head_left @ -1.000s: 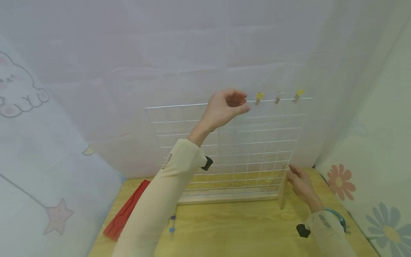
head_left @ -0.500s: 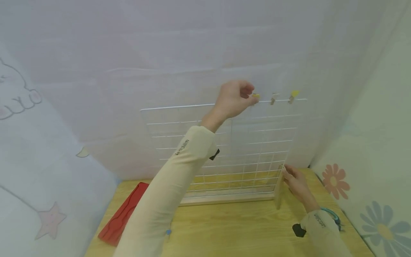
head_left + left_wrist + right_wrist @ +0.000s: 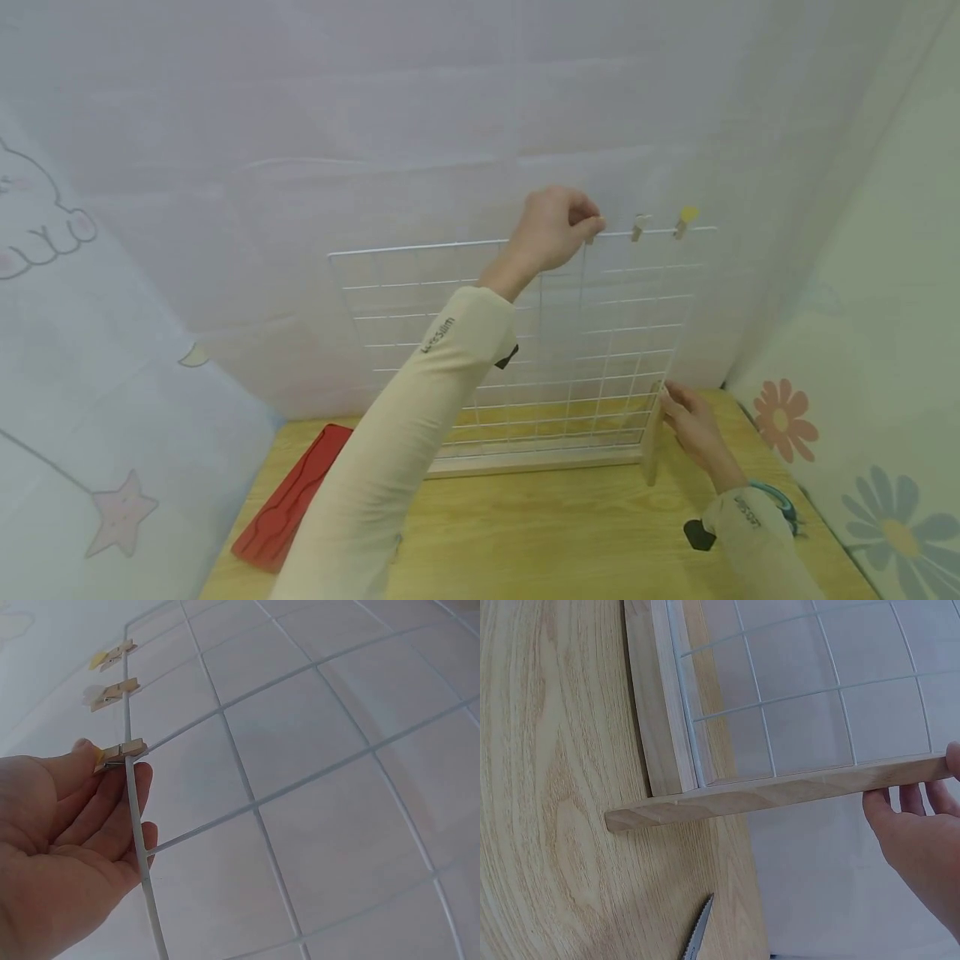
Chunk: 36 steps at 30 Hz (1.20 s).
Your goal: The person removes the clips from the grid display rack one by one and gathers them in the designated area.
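Note:
A white wire grid [image 3: 420, 247] stands upright in a wooden base. Along its top wire sit three small wooden clothespins with heart tops. My left hand [image 3: 553, 229] pinches the leftmost clothespin [image 3: 120, 754], its yellow heart mostly covered by the thumb; the pin still straddles the wire in the left wrist view. Farther right are a clothespin with a white heart [image 3: 637, 229] and one with a yellow heart [image 3: 683, 223]. Low on the right side, my right hand [image 3: 693, 427] grips the wooden side post [image 3: 780, 791] of the stand, thumb and fingers on opposite faces.
A red tray [image 3: 288, 512] lies at the table's left, partly behind my left sleeve. Beside my right wrist, a teal-handled thing [image 3: 783, 507] rests on the wooden table [image 3: 525, 525]. A dark serrated blade [image 3: 699, 930] shows in the right wrist view. Printed cloth walls stand behind and at both sides.
My left hand has moved right along the top wire and closed its fingertips on the leftmost clothespin. The right hand keeps its hold on the post. Blue beads on the table are now hidden.

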Each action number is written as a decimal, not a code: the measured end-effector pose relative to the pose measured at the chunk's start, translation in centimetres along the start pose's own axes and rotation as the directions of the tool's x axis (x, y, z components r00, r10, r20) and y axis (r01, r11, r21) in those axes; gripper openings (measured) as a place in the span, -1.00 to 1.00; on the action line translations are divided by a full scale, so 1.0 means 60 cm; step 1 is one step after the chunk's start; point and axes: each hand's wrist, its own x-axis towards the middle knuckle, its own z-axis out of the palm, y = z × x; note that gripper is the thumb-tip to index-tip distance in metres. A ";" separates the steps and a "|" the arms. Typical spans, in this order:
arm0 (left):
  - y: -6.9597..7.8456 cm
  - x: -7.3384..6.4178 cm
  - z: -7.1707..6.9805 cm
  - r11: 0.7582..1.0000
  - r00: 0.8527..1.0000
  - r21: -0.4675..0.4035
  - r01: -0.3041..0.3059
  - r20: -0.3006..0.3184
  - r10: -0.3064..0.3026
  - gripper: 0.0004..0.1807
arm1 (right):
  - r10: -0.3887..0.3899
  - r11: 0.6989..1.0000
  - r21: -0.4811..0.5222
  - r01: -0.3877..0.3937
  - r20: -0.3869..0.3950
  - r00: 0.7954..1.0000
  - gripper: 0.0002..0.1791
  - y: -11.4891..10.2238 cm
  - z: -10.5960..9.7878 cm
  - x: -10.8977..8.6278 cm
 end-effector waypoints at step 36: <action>-0.004 -0.015 -0.015 0.965 0.978 -0.256 -0.065 -0.209 0.010 -0.87 | -0.022 1.000 -0.012 0.022 0.004 1.000 -0.32 -0.002 0.004 -0.009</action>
